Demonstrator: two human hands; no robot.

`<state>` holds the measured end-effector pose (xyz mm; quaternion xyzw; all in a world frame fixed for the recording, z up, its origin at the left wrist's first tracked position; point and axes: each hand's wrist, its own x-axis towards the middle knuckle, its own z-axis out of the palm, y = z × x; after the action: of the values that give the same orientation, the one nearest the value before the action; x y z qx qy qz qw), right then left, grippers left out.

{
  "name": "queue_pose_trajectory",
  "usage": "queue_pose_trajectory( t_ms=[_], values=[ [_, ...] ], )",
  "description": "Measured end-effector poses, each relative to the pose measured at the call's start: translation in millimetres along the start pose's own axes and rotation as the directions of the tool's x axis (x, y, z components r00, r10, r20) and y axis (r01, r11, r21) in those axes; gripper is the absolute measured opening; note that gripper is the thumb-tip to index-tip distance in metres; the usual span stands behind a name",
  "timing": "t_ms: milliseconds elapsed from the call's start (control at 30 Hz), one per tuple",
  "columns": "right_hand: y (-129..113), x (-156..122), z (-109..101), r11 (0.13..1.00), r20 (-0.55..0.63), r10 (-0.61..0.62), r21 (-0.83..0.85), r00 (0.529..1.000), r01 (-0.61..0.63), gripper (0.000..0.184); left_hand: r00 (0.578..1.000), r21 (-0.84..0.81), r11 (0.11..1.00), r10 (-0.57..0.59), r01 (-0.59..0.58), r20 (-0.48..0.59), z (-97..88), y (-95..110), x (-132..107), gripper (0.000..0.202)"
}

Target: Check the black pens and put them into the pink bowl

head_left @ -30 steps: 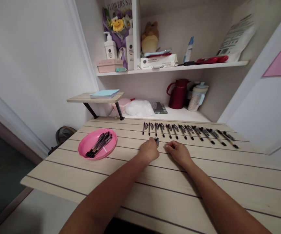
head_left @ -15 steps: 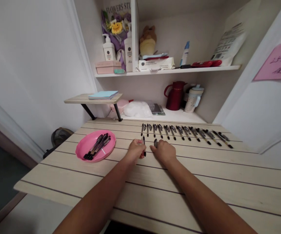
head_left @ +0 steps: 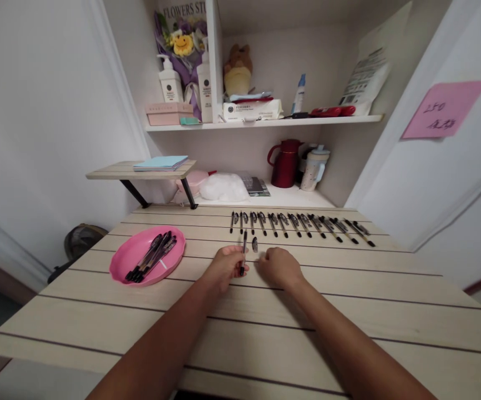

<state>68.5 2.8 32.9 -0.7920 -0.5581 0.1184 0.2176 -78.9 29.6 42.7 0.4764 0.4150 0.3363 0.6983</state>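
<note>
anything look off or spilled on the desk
No spill shows. One cap lies in front of the row of pens with no pen laid beside it, unlike the caps in the row; the left hand holds a pen close by.

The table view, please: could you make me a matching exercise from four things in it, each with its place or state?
1. Pink dish
2. Red jug
3. Held pen
4. Nearest loose cap

A. Lying on the tabletop, just ahead of the gap between the hands
B. Standing at the back, near a pale tumbler
C. In the left hand
D. Containing several pens

Right pairs: 1-D, 2-B, 3-C, 4-A.
</note>
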Motion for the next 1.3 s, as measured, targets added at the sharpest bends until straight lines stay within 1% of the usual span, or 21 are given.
queue_pose_trajectory(
  t_ms=[33, 67, 100, 133, 167, 233, 267, 300, 333, 367, 400, 533, 633, 800, 900, 1100, 1200, 1300],
  values=[
    [5.4, -0.3, -3.6, 0.988, 0.008, -0.003, 0.153, 1.0, 0.001, 0.016, 0.998, -0.026, 0.999, -0.02, 0.021, 0.057, 3.3, 0.2, -3.5, 0.025],
    [11.1, -0.1, -7.5, 0.954, 0.02, -0.002, 0.3, 1.0, -0.004, 0.018, 0.994, -0.036, 0.998, -0.039, 0.043, 0.103, 7.1, -0.2, -6.9, 0.023],
    [16.8, 0.4, -11.4, 0.897, 0.034, 0.005, 0.442, 0.999, -0.02, 0.018, 0.989, -0.033, 0.998, -0.055, 0.061, 0.139, 11.1, -1.1, -10.1, 0.022],
    [22.3, 1.1, -15.1, 0.815, 0.052, 0.018, 0.578, 0.999, -0.044, 0.017, 0.984, -0.023, 0.997, -0.067, 0.071, 0.164, 15.3, -2.7, -13.0, 0.02],
    [27.4, 1.8, -18.5, 0.71, 0.07, 0.031, 0.7, 0.997, -0.071, 0.015, 0.98, -0.007, 0.997, -0.072, 0.074, 0.183, 19.4, -4.6, -15.5, 0.019],
    [36.3, 2.6, -23.7, 0.453, 0.091, 0.049, 0.885, 0.995, -0.103, 0.014, 0.973, 0.028, 0.997, -0.073, 0.069, 0.219, 26.6, -9.1, -18.9, 0.017],
    [39.8, 2.4, -25.3, 0.308, 0.093, 0.056, 0.945, 0.994, -0.106, 0.017, 0.971, 0.039, 0.997, -0.071, 0.063, 0.23, 29.4, -11.1, -19.9, 0.017],
    [42.5, 1.9, -26.3, 0.191, 0.092, 0.063, 0.976, 0.994, -0.103, 0.021, 0.969, 0.045, 0.997, -0.067, 0.058, 0.237, 31.5, -12.7, -20.6, 0.016],
    [44.6, 1.0, -26.7, 0.129, 0.086, 0.072, 0.987, 0.994, -0.095, 0.025, 0.968, 0.048, 0.997, -0.067, 0.057, 0.241, 33.0, -13.9, -21.0, 0.016],
    [45.9, 0.0, -26.6, 0.1, 0.08, 0.079, 0.991, 0.994, -0.088, 0.027, 0.968, 0.049, 0.997, -0.07, 0.06, 0.242, 33.9, -14.6, -21.3, 0.015],
    [46.4, -1.2, -26.2, 0.091, 0.074, 0.084, 0.992, 0.994, -0.082, 0.029, 0.968, 0.049, 0.997, -0.075, 0.065, 0.241, 34.3, -14.8, -21.4, 0.015],
    [42.9, -5.0, -23.6, 0.117, 0.057, 0.084, 0.991, 0.995, -0.066, 0.032, 0.969, 0.047, 0.996, -0.083, 0.074, 0.232, 33.8, -13.4, -21.3, 0.019],
    [39.2, -6.2, -23.1, 0.121, 0.051, 0.084, 0.991, 0.995, -0.061, 0.033, 0.973, 0.046, 0.997, -0.075, 0.066, 0.218, 33.3, -12.4, -20.7, 0.02],
    [38.6, -6.2, -23.5, 0.079, 0.039, 0.113, 0.996, 0.993, -0.048, 0.031, 0.971, 0.037, 0.997, -0.068, 0.061, 0.229, 31.8, -12.3, -18.7, 0.018],
    [38.8, -7.0, -23.0, 0.054, 0.058, 0.119, 0.996, 0.991, -0.065, 0.03, 0.973, 0.027, 0.998, -0.059, 0.055, 0.222, 31.4, -12.2, -17.7, 0.015],
    [33.3, -10.1, -20.9, 0.047, 0.116, 0.102, 0.991, 0.988, -0.122, 0.029, 0.979, 0.021, 1.0, -0.016, 0.012, 0.203, 34.1, -13.4, -15.2, 0.015],
    [30.1, -8.1, -22.1, 0.057, 0.115, 0.118, 0.991, 0.986, -0.122, 0.029, 0.985, 0.014, 1.0, 0.009, -0.011, 0.174, 35.4, -13.4, -12.1, 0.019],
    [27.7, -3.4, -25.4, 0.089, 0.093, 0.131, 0.99, 0.987, -0.105, 0.031, 0.988, 0.0, 1.0, 0.027, -0.028, 0.152, 37.8, -11.8, -7.3, 0.02]
  ],
)
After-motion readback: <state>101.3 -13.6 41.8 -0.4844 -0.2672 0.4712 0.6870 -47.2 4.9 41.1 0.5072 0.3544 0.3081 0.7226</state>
